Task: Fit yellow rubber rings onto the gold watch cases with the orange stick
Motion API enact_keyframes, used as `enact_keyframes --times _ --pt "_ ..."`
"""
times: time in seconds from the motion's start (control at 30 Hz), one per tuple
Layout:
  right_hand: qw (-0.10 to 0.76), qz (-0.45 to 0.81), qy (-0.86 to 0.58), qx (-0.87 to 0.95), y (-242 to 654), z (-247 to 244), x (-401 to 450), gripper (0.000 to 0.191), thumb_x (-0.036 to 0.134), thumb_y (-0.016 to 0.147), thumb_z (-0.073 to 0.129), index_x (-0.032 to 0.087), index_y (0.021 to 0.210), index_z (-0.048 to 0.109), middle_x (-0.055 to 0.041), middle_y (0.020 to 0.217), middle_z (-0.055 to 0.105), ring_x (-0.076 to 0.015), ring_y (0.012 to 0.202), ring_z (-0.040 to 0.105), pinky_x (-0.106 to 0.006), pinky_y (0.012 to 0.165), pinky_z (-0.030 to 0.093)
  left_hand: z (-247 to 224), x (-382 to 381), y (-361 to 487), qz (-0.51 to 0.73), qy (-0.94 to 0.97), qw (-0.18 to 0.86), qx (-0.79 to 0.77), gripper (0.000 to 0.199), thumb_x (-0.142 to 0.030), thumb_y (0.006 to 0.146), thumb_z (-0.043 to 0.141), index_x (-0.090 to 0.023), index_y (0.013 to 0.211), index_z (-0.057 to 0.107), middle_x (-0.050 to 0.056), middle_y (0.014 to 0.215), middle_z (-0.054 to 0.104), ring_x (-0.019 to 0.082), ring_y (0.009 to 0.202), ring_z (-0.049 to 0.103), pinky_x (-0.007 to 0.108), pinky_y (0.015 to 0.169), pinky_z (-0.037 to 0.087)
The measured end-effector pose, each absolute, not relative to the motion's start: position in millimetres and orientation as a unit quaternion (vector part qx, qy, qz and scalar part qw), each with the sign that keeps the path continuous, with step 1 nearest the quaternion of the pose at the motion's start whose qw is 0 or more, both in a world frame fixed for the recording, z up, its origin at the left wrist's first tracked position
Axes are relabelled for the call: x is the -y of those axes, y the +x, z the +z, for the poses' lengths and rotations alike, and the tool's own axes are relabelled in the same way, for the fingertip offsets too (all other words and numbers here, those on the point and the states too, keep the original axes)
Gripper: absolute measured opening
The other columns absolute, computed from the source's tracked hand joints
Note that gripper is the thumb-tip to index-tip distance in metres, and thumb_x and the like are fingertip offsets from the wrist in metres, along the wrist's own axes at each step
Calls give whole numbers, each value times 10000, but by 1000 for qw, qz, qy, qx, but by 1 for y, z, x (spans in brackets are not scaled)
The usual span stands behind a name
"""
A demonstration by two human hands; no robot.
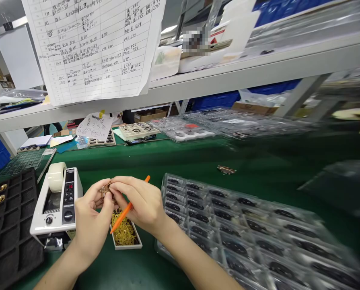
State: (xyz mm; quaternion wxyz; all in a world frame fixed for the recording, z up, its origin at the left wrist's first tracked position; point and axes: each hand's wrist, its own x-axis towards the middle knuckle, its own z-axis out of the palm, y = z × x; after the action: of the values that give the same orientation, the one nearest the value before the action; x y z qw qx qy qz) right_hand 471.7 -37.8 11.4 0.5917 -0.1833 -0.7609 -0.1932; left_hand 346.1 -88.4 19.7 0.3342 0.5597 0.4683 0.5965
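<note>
Tightly, left grip pinching a small brass part, right grip touching it, clasping an orange stick

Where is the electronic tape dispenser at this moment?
In the head view, the electronic tape dispenser sits on the green bench mat, just left of the person's left hand and right of the black foam tray.

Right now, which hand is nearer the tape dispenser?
Left. The left hand is just right of the tape dispenser, close beside it; the right hand is farther right, past the left hand.
</note>
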Motion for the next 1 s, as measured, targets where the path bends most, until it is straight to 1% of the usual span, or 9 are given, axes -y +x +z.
enact_keyframes --times 0.13,0.23,0.33,0.4,0.47,0.53,0.63,0.8,1.0 --pt "599 -194 -192 753 467 9 37 148 52 873 506 183 939 528 -84 799 706 -160 708 676 -261 625 552 23 88 346 596 552 341 -473 232 -220 792 636 -159 1012 674 52 860 758 181 784 723 248 715 587" --pt "609 -132 -200 756 467 9 38 142 76 877 528 202 938 503 -65 809 684 -139 675 645 -233 558 510 28 84 343 587 546 373 -467 204 -222 776 646 -159 970 630 32 786 743 160 718 714 234 662 582" --pt "625 -37 -233 744 472 15 42 114 160 887 561 214 957 490 -42 834 640 -94 520 500 -223 457 420 34 80 337 579 538 407 -459 147 -247 765 652 -164 854 569 -7 646 692 130 568 671 199 523 537" --pt "629 21 -262 732 479 20 45 44 188 909 525 217 927 498 -19 805 599 -86 489 426 -231 454 389 39 78 332 569 533 424 -461 166 -261 747 669 -168 782 536 -16 607 667 126 531 655 176 459 486" --pt "607 83 -282 738 487 26 48 76 186 931 476 215 869 511 2 739 557 -93 511 437 -230 479 385 42 77 328 551 537 445 -459 189 -258 716 696 -164 742 535 -19 586 650 115 517 634 164 442 457" --pt "549 150 -275 775 493 31 49 119 192 936 468 209 836 531 14 689 534 -97 527 453 -222 491 386 44 77 324 534 545 467 -448 190 -243 687 722 -154 724 559 -21 576 636 98 520 607 161 466 459" --pt "463 216 -234 827 495 34 48 117 191 932 474 201 851 557 10 705 561 -100 561 482 -209 509 401 44 76 321 525 549 491 -426 186 -226 653 750 -141 709 595 -18 604 623 93 560 601 168 513 484" --pt "428 209 -213 853 490 29 48 135 175 945 425 195 877 540 -11 776 602 -109 615 531 -216 547 419 43 76 319 513 551 525 -398 199 -249 647 753 -147 721 599 -21 616 602 114 513 616 210 492 501" --pt "399 227 -209 863 492 30 48 139 194 949 418 204 847 511 7 727 555 -102 573 457 -214 525 379 45 73 317 513 572 497 -403 148 -182 634 718 -144 696 589 -41 579 557 67 431 540 157 404 380"
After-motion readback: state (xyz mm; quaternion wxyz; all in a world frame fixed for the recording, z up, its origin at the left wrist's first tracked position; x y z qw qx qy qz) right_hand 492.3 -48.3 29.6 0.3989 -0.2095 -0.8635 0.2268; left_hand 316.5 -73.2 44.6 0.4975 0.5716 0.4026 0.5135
